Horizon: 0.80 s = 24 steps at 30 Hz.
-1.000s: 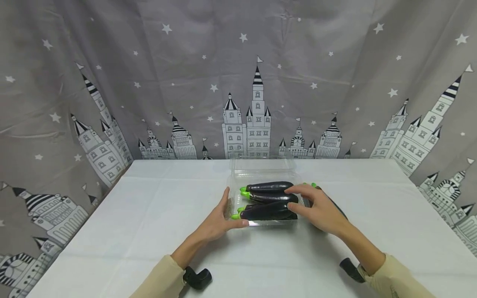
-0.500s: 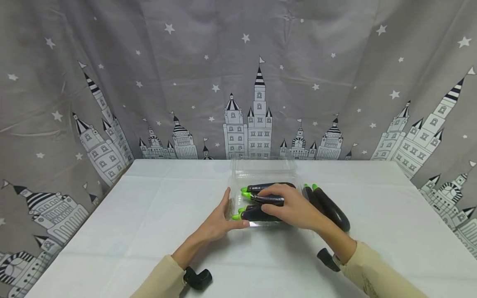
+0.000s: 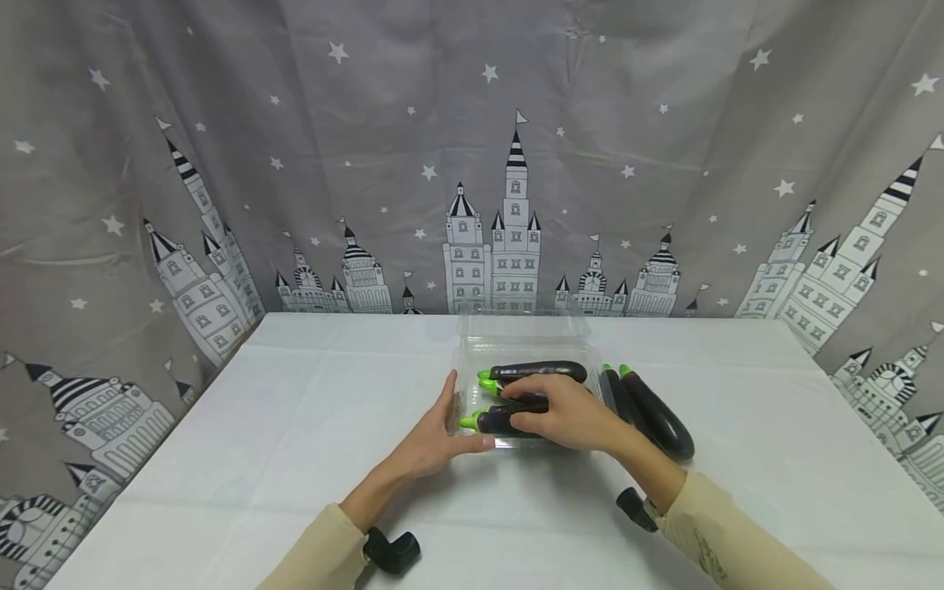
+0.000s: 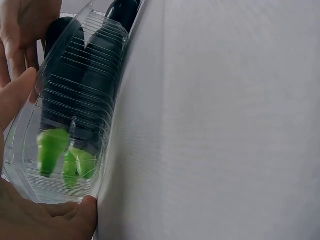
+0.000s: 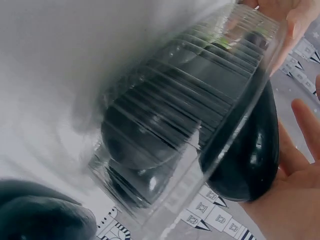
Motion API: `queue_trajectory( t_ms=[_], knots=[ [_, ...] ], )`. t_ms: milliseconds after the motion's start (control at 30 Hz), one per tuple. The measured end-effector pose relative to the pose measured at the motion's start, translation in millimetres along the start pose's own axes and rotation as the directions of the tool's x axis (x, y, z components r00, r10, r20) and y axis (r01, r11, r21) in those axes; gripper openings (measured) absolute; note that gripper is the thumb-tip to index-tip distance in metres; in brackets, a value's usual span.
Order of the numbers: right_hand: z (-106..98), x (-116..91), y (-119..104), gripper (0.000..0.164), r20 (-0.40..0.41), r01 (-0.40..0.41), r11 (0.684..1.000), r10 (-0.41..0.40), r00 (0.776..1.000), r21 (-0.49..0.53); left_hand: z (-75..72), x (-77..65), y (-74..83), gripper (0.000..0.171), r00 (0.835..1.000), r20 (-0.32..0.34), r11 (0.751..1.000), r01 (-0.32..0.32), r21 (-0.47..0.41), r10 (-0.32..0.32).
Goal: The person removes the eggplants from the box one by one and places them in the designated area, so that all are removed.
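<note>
Several dark eggplants with green stems lie side by side in a clear plastic clamshell container [image 3: 596, 360]. The back eggplant [image 3: 542, 371] shows most of its length. My left hand [image 3: 431, 442] braces the container's left end, thumb along the front and fingers spread along the side; in the left wrist view, green stems [image 4: 51, 145] show through the ribbed wall. Above the container, my right hand [image 3: 571, 414] grips the front eggplant [image 3: 498, 424], thumb on its near side, fingers reaching over it. In the right wrist view, a glossy eggplant [image 5: 245, 150] rises past the rim near that hand.
Two more eggplants [image 3: 652, 410] lie on the white tabletop [image 3: 332, 393] just right of the container. The clear lid [image 3: 525, 326] stands folded back at the table's far edge. Behind hangs a grey curtain [image 3: 354, 164] printed with castles and stars.
My right hand has moved left over the eggplants, uncovering the loose pair on the right. The front eggplant's stem has shifted slightly toward the back. My left hand has stayed put.
</note>
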State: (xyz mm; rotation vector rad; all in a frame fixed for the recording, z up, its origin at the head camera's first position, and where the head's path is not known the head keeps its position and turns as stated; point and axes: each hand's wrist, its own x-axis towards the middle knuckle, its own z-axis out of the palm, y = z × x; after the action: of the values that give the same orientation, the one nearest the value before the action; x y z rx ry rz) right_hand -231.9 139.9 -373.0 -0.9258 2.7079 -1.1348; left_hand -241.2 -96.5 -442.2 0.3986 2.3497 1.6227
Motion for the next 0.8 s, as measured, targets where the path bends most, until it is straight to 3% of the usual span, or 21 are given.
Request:
queue_trajectory(
  t_ms=[800],
  knots=[
    [-0.5, -5.6, 13.2, 0.046, 0.048, 0.0, 1.0, 0.0, 0.999, -0.004, -0.9, -0.3, 0.7, 0.12, 1.0, -0.008, 1.0, -0.001, 0.01, 0.001]
  ],
)
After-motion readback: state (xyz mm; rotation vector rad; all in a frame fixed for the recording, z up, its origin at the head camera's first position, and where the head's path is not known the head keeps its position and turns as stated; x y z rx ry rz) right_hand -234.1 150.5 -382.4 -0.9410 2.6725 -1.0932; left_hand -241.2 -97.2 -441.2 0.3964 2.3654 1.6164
